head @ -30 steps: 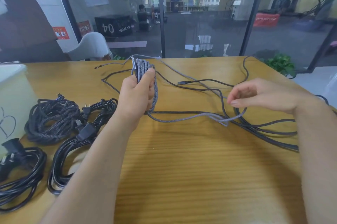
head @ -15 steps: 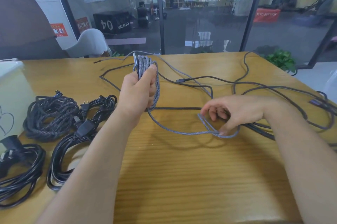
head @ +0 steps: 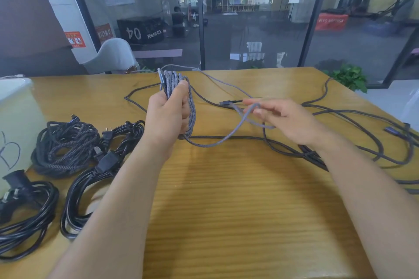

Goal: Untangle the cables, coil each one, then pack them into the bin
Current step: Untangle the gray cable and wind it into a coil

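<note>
Since the earlier frame the right hand (head: 288, 121) has risen off the table (head: 226, 210) and moved toward the far edge, carrying a loop of the grey braided cable (head: 213, 143) hooked over its curled fingers. The left hand (head: 169, 115) remains raised over the table centre, fingers clamped round the cable's finished coil (head: 172, 81). Loose dark cables (head: 353, 119) sprawl along the right edge, crossing beneath the right wrist. Near the left edge lie a braided black bundle (head: 64, 144) and two black power-cord coils (head: 90, 190), beside the white bin (head: 15, 106) at the far left corner.
</note>
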The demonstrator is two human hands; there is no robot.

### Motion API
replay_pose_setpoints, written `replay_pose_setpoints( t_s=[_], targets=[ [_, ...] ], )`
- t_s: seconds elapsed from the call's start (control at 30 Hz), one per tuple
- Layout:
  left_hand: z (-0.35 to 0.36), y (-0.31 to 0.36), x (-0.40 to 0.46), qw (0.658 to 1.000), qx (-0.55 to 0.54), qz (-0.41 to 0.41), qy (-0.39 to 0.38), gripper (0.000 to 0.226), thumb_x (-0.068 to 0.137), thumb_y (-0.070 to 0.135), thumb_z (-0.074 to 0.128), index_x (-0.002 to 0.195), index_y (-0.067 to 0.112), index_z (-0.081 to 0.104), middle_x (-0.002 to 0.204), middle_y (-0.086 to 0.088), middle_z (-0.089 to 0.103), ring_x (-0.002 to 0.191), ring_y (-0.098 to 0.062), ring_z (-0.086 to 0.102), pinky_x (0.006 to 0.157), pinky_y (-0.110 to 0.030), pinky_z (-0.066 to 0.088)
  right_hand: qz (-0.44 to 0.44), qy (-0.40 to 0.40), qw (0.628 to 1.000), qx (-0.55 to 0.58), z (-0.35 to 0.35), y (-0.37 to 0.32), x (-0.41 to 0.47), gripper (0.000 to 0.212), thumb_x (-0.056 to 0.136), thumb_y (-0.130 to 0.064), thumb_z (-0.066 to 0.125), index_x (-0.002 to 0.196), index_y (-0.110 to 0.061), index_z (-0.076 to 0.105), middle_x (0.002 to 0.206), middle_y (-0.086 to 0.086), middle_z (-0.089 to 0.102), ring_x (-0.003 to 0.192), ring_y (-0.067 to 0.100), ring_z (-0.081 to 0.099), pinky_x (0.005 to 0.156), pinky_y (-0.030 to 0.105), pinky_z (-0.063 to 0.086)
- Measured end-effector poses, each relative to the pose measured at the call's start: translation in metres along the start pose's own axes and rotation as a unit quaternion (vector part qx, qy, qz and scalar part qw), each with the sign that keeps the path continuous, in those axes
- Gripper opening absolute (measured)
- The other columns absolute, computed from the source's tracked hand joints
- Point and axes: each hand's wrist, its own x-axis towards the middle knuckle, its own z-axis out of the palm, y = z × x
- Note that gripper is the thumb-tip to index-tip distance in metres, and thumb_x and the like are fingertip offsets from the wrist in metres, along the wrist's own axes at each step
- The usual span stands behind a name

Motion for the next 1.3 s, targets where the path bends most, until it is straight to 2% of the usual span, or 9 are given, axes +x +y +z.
replay_pose_setpoints(
  t_s=[0.13,0.27,0.47,0.6,0.7,0.83,0.97,1.13,1.3],
  targets=[
    [0.0,0.003,-0.002,1.0,-0.012,0.003,0.007,0.041,0.108,0.03,0.049,0.071,0.024,0.034,0.057,0.003,0.024,0.056,-0.021,0.012,0.051,-0.037,0.013,-0.006,0.108,0.991,0.079,0.0,-0.002,0.003,0.026,0.11,-0.022,0.049,0.1,-0.016,0.072,0.094,-0.009,0.08,0.094,0.008,0.074,0.085,0.016,0.054],
    [-0.001,0.003,-0.002,1.0,-0.009,0.005,0.012,0.041,0.108,0.028,0.049,0.07,0.024,0.034,0.056,0.004,0.025,0.051,-0.017,0.014,0.049,-0.033,0.014,0.035,0.199,0.969,0.144,-0.008,0.0,0.003,0.029,0.107,-0.029,0.057,0.083,-0.015,0.067,0.059,-0.012,0.054,0.054,0.011,0.052,0.056,0.018,0.046],
    [0.001,0.002,-0.002,1.0,0.012,0.013,-0.011,0.043,0.109,0.033,0.05,0.069,0.024,0.035,0.056,0.004,0.026,0.051,-0.017,0.016,0.047,-0.029,0.016,0.033,0.123,0.977,0.173,-0.008,-0.02,-0.002,0.039,0.11,-0.032,0.047,0.092,-0.003,0.065,0.063,-0.007,0.042,0.059,0.01,0.039,0.06,0.019,0.038],
    [0.01,0.0,-0.008,0.991,0.092,0.059,-0.076,0.052,0.099,0.046,0.064,0.066,0.02,0.035,0.057,0.003,0.028,0.049,-0.014,0.023,0.046,-0.024,0.026,0.024,0.101,0.989,0.105,0.006,-0.032,-0.003,0.034,0.109,-0.041,0.043,0.094,-0.019,0.065,0.078,-0.005,0.048,0.072,0.007,0.046,0.073,0.022,0.042],
    [0.023,-0.01,-0.012,0.972,0.147,0.091,-0.161,0.055,0.083,0.05,0.082,0.068,0.008,0.05,0.058,0.0,0.034,0.055,-0.019,0.033,0.055,-0.033,0.032,-0.014,0.106,0.987,0.123,0.025,-0.037,-0.001,0.026,0.109,-0.035,0.049,0.09,-0.024,0.061,0.081,-0.01,0.053,0.08,0.009,0.048,0.077,0.029,0.042],
    [0.033,-0.019,-0.015,0.957,0.193,0.095,-0.194,0.032,0.087,0.028,0.083,0.077,0.004,0.064,0.053,0.011,0.039,0.053,-0.015,0.036,0.056,-0.031,0.034,-0.057,0.113,0.984,0.123,0.039,-0.037,0.002,0.023,0.108,-0.028,0.054,0.094,-0.012,0.06,0.078,-0.013,0.054,0.075,0.006,0.048,0.073,0.024,0.042],
    [0.028,-0.016,-0.011,0.962,0.198,0.089,-0.163,0.039,0.097,0.016,0.069,0.072,-0.01,0.052,0.055,-0.002,0.037,0.049,-0.016,0.032,0.049,-0.028,0.029,-0.047,0.101,0.993,0.044,0.035,-0.029,0.001,0.021,0.108,-0.035,0.053,0.098,-0.019,0.061,0.092,-0.005,0.062,0.086,0.009,0.057,0.08,0.029,0.046],
    [0.024,-0.016,-0.008,0.98,0.176,0.07,-0.068,0.046,0.1,0.02,0.066,0.068,-0.001,0.039,0.056,-0.003,0.031,0.05,-0.019,0.027,0.048,-0.03,0.025,-0.061,0.128,0.99,-0.018,0.021,-0.022,0.001,0.01,0.102,-0.021,0.064,0.103,-0.024,0.073,0.099,-0.004,0.069,0.095,0.013,0.064,0.088,0.033,0.052],
    [0.022,-0.016,-0.004,0.983,0.17,0.074,-0.007,0.038,0.099,0.016,0.065,0.068,0.001,0.048,0.049,0.008,0.033,0.047,-0.013,0.028,0.046,-0.026,0.029,-0.085,0.127,0.988,-0.001,0.023,-0.025,-0.001,0.016,0.096,-0.013,0.073,0.106,-0.023,0.079,0.096,-0.007,0.074,0.092,0.012,0.069,0.088,0.03,0.054]
  ],
)
